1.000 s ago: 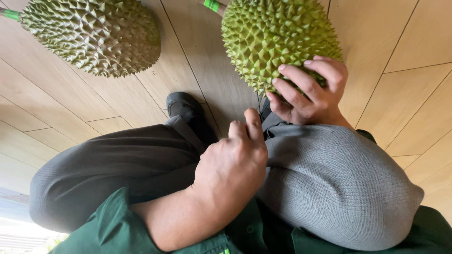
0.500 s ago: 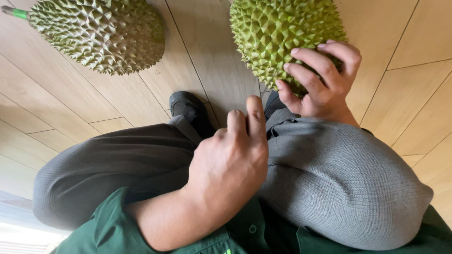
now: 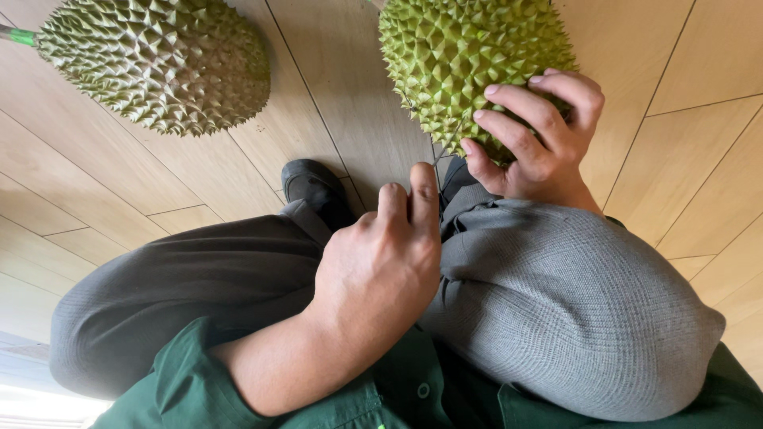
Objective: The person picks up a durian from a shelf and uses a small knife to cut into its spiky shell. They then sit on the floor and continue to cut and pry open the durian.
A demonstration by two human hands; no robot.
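Viewed from above, the person is seated or crouched over a pale wooden plank floor (image 3: 699, 71), knees drawn up in grey trousers (image 3: 556, 310), a green garment (image 3: 183, 389) showing at the near edge. The right hand (image 3: 540, 135) lies on the near right flank of the durian held between the knees (image 3: 469, 63), which stands at the far side of the frame, right of centre; its fingers are spread and curved over the spiny rind, thumb beneath, gripping the fruit rather than merely resting on it. The left hand (image 3: 381, 254) is nearer the body, just near of the same fruit and slightly left of it; it is closed into a loose fist with the thumb and forefinger raised and pressed together toward the fruit's lower edge. A thin pale sliver shows between the fingertip and the rind, but what it is cannot be told, nor whether the hand grips anything. The fruit thus lies directly far of both hands, the right already on it, the left just short of it. Its long axis appears to run near to far, though its top is cut off by the frame. A second durian (image 3: 159, 63) lies on the floor at the far left, well apart from both hands, long axis running left to right, a green stem (image 3: 16, 36) at its left end. A dark shoe (image 3: 314, 187) shows between the knees. Count: durians, two; hands, two; shoes visible, one
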